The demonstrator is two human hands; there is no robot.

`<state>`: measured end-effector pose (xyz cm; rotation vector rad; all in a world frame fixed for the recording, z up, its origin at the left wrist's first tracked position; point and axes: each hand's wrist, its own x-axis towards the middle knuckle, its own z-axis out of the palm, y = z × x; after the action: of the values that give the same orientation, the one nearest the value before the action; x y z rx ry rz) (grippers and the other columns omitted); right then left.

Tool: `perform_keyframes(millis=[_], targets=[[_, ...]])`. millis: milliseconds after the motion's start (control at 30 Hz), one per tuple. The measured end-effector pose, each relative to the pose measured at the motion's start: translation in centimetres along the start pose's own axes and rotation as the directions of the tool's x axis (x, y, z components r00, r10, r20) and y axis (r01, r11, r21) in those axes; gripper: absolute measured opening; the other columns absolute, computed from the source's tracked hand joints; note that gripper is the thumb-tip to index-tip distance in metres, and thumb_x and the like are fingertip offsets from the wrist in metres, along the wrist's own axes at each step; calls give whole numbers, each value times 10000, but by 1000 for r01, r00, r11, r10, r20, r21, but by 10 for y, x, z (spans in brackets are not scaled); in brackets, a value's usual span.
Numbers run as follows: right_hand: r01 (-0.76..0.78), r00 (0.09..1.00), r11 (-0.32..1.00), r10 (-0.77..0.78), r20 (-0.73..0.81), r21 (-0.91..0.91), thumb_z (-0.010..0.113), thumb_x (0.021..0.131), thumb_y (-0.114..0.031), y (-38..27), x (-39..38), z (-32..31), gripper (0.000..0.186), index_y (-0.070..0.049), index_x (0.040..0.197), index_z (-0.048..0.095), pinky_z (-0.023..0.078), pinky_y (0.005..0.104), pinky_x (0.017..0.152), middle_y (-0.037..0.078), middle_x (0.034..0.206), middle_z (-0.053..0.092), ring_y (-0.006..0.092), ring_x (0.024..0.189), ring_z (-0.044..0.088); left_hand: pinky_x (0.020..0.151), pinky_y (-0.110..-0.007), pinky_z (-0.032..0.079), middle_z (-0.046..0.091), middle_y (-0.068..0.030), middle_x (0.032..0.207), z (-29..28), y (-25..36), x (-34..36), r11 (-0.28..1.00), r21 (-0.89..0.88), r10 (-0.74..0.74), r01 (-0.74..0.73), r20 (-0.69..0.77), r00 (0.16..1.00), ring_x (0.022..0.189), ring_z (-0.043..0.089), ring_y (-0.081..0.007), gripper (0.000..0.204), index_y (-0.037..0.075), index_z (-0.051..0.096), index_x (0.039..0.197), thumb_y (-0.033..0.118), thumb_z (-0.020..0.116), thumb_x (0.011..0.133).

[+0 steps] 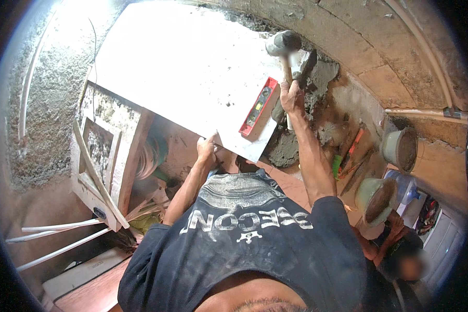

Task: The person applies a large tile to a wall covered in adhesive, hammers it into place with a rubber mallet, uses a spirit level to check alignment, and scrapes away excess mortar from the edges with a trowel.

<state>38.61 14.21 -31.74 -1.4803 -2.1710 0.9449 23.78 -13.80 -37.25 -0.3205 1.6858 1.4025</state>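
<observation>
A large white slab (164, 67) lies in front of me, with specks of grit on its top. My left hand (207, 150) is closed on the slab's near edge; its fingertips are partly hidden. My right hand (292, 97) is wrapped round the wooden handle of a mallet (283, 43). The mallet's dark, grey-smeared head is over the slab's far right part. Between my hands, a red spirit level (258, 106) rests near the slab's right edge.
Wet grey mortar (283, 148) spreads beside the slab's right edge. Two mortar-filled buckets (368, 195) (392, 148) stand at the right, near another person (395, 234). A wooden frame (120, 182) and white pipes (62, 255) are at the left. A rough wall (52, 93) rises behind.
</observation>
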Motion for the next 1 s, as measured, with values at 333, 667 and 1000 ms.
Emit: perform_keyframes(millis=[333,667,1000], targets=[[28,994,999,-24,-102,37,462,927,-429,9,-1,5,484,53,913,492,461,508,643,292,775,585,459,765,595,553,-308,514,565,-62,821,10,2,-4,999,-39,11,-12,-44,999,661,578,-163,285,30,516,1003,180,682,826],[68,983,996,-76,-167,-50,432,937,-462,50,7,24,507,39,880,486,452,490,583,261,728,571,438,702,588,535,-297,476,580,-63,837,7,-1,-4,998,-54,12,-14,-31,999,647,561,-145,271,33,541,989,196,687,829],[70,991,998,-69,-111,5,461,934,-401,19,-14,-4,442,41,925,476,472,494,602,256,751,590,434,704,600,586,-310,511,548,-44,796,-7,-12,5,999,33,-3,3,-1,1000,663,572,-159,249,28,542,955,199,673,830]])
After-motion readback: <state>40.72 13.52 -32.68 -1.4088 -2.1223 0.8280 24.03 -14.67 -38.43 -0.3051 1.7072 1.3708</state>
